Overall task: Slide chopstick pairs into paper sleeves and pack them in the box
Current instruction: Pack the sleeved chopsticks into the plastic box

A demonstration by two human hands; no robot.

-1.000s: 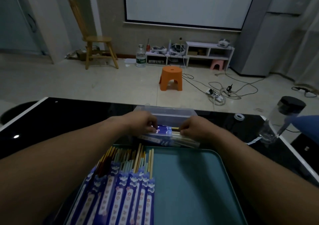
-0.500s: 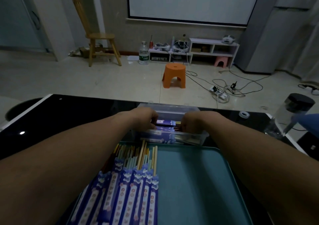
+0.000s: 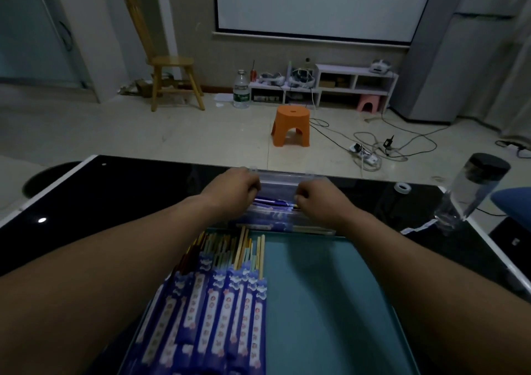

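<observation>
A clear plastic box (image 3: pixel 283 179) lies across the black table just beyond a teal tray (image 3: pixel 330 302). Inside it rest sleeved chopstick pairs (image 3: pixel 273 202) in blue paper. My left hand (image 3: pixel 232 189) is over the box's left end and my right hand (image 3: pixel 316 199) over its right end, fingers of both curled down onto the top sleeved pair. Several more sleeved chopstick pairs (image 3: pixel 218 302) lie side by side on the left half of the tray, wooden tips pointing away from me.
A clear bottle with a black cap (image 3: pixel 471 190) stands at the table's right edge, a tape roll (image 3: pixel 401 187) beside it. The table's white rim (image 3: pixel 51 185) runs along the left. An orange stool (image 3: pixel 291 126), cables and a wooden chair (image 3: pixel 166 61) stand on the floor beyond.
Both hands have moved the sleeved pair farther away and down into the box. The view has tilted slightly down.
</observation>
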